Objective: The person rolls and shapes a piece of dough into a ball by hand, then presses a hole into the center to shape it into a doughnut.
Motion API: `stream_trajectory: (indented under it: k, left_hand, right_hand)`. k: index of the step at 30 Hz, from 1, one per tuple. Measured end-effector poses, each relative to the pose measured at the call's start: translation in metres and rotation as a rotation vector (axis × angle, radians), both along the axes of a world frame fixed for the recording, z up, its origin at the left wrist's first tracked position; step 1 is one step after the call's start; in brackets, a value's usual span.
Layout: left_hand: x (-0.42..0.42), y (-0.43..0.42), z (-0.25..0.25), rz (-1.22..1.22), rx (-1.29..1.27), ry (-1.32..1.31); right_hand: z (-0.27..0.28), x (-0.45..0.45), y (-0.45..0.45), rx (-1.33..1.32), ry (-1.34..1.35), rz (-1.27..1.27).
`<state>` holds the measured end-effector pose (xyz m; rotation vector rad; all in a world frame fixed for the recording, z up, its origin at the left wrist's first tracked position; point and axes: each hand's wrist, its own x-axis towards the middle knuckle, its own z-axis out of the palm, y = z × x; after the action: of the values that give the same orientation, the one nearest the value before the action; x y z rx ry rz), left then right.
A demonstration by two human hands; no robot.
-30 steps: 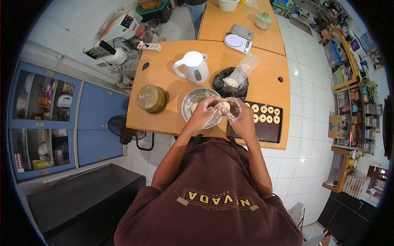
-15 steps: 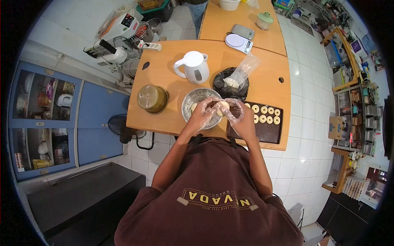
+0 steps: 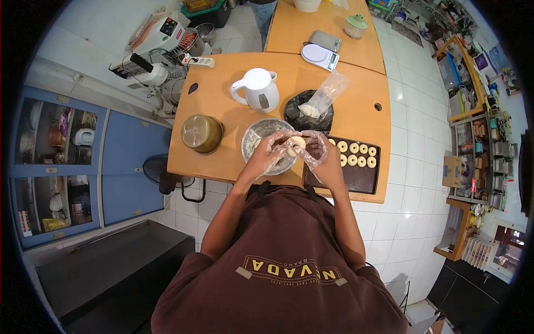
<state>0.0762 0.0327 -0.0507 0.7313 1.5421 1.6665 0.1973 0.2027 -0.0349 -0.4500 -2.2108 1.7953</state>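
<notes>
A pale dough ring (image 3: 298,142) is held between my two floury hands, over the right side of a metal bowl (image 3: 251,136) dusted with flour. My left hand (image 3: 271,151) pinches its left side, fingers curled round it. On the opposite side my right hand (image 3: 321,157) grips the ring with thumb and fingertips. Another piece of dough (image 3: 257,143) lies in the bowl, partly behind my left hand. Right of my hands is a dark baking tray (image 3: 356,179), with several dough rings (image 3: 362,161) in rows; my right hand covers its left part.
Beyond the bowl stand a white kettle (image 3: 259,92) and a black plastic bag (image 3: 317,123) holding a clear bag (image 3: 331,92) of white contents. An upturned pot (image 3: 198,133) sits at left. Scales (image 3: 320,55) are farther back. A person's leg (image 3: 263,19) shows behind the table.
My hands still hold the dough ring over the bowl; the ring has turned so its hole shows more. The whole view has shifted slightly.
</notes>
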Motion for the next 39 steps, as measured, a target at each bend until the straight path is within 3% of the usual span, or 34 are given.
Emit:
stream_trajectory:
  k: [4,10,16,19,22,25,34,37,39]
  left_hand:
    - [0.003,0.005,-0.009,0.019,0.12,-0.11]
    - [0.01,0.005,-0.018,0.091,0.075,-0.284]
    - [0.015,0.008,0.001,0.204,0.124,-0.188]
    - [0.015,0.009,-0.008,0.15,0.126,-0.044]
    - [0.017,0.014,0.0,0.145,0.006,-0.086]
    - [0.015,0.012,0.005,0.146,0.047,-0.131]
    - [0.004,0.008,-0.027,0.169,0.02,0.083]
    - [0.001,0.007,-0.027,0.106,-0.052,0.103]
    - [0.004,0.012,-0.02,0.111,0.041,-0.041]
  right_hand:
    - [-0.004,-0.004,-0.002,-0.01,0.032,-0.042]
    - [-0.024,-0.004,-0.004,-0.097,0.095,-0.133]
    - [-0.01,-0.005,-0.007,-0.174,0.061,-0.093]
    - [-0.005,-0.007,-0.003,-0.073,0.01,-0.056]
    - [-0.007,-0.005,-0.002,0.006,0.008,-0.058]
    - [-0.015,-0.005,-0.003,-0.058,0.011,-0.069]
    - [-0.017,0.0,0.0,-0.044,0.026,-0.027]
    - [-0.01,-0.003,0.0,-0.117,0.028,-0.023]
    - [-0.008,-0.005,0.002,-0.094,0.01,-0.049]
